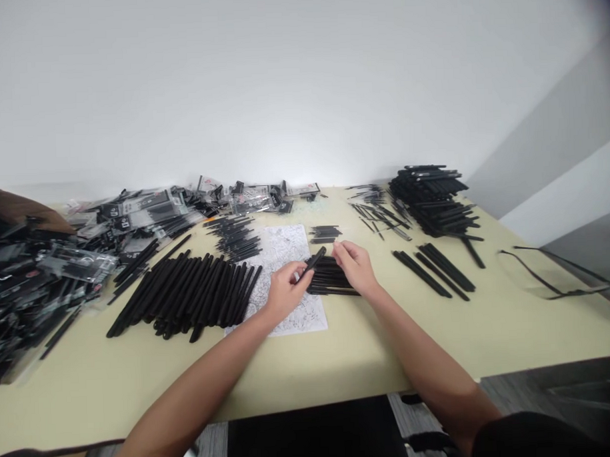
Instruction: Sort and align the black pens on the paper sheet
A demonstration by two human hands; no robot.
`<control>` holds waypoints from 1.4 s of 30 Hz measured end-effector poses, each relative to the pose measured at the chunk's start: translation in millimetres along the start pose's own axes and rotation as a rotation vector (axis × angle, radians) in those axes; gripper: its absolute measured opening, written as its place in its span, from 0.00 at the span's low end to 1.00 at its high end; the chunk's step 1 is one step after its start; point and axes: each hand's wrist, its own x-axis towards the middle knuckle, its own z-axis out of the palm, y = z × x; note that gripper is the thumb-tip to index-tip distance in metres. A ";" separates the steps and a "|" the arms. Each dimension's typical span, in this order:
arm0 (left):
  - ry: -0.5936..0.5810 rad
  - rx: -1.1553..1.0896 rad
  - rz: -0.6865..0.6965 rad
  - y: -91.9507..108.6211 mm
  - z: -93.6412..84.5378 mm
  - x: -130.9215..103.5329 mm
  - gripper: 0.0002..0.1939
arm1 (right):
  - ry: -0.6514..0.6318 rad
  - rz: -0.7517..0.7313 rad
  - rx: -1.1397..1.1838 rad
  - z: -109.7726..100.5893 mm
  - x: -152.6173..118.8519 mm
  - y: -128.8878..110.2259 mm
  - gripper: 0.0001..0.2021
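My left hand (286,292) grips a slim black tube (315,259), its far end tilted up and to the right. Just right of that end, my right hand (356,267) is closed in a pinch; whatever its fingertips hold is too small to make out. Below both hands lies a row of black sticks (329,281), partly hidden by them. A short row of thin black rods (325,233) sits just beyond. Under the left hand is a printed white sheet (298,322). To its left spreads a large pile of black tubes (187,289).
Clear packets with black contents (149,210) heap along the back and left, beside a brown box (21,208). Thin rods (235,239) lie behind the tube pile. At right are stacked black tubes (434,200), several separate tubes (446,267) and eyeglasses (557,294).
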 end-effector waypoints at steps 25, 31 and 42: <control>0.282 -0.461 -0.356 3.2 -6.0 15.4 0.14 | -0.634 -0.622 -0.785 70.7 -64.9 -21.2 0.15; 0.292 -0.471 -0.372 1.1 -6.9 15.7 0.15 | -0.658 -0.638 -0.765 62.6 -60.0 -26.1 0.10; 0.289 -0.525 -0.371 0.0 -6.6 16.8 0.15 | -0.351 -0.268 -0.585 23.7 33.4 -57.2 0.16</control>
